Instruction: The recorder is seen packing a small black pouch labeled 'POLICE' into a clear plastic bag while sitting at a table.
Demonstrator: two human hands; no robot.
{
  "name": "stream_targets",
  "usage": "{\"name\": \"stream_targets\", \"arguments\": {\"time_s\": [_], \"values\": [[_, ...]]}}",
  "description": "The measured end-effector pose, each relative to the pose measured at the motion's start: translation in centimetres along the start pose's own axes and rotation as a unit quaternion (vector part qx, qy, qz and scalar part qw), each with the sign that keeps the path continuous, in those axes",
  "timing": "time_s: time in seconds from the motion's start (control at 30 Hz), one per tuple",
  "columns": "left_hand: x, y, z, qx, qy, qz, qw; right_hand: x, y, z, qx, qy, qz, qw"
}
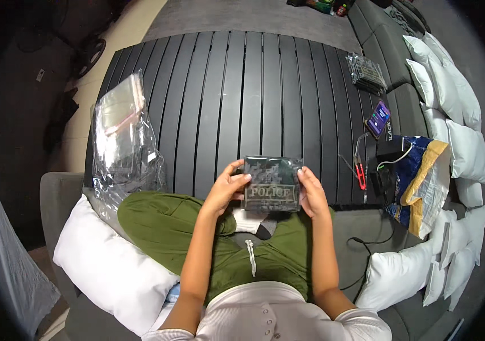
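Between my two hands is a flat, square packet in clear plastic, with dark camouflage cloth and a lettered panel showing through. My left hand grips its left edge, thumb on top. At the opposite edge, my right hand pinches the plastic with thumb and fingers. The packet is held above my crossed legs, at the near edge of a black slatted table. Similar plastic-wrapped dark packets lie stacked at the table's far right corner.
Clear plastic bags are heaped on the table's left. To the right lie red-handled pliers or snips, a phone and a blue-and-white sack. White pillows flank me on the grey sofa; a cable runs near my right.
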State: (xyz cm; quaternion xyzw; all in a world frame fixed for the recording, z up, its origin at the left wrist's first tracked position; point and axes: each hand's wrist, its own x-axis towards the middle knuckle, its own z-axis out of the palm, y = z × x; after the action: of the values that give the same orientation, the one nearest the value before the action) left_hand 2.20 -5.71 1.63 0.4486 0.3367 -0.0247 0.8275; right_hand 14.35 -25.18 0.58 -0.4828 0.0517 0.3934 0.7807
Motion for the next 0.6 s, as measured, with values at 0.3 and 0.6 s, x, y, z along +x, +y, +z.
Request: {"name": "stream_targets", "arguments": {"time_s": [0.3,0.6], "values": [[-1.6,-0.9,0.7,-0.108,-0.052,0.013,0.993,-3.9,-1.4,1.4,-0.078,-0.096,0.023,0.992],[-3.8,0.2,0.8,-0.083,-0.074,0.037,0.993,-5.6,-1.2,2.0,-0.132,-0.095,-0.026,0.986]]}}
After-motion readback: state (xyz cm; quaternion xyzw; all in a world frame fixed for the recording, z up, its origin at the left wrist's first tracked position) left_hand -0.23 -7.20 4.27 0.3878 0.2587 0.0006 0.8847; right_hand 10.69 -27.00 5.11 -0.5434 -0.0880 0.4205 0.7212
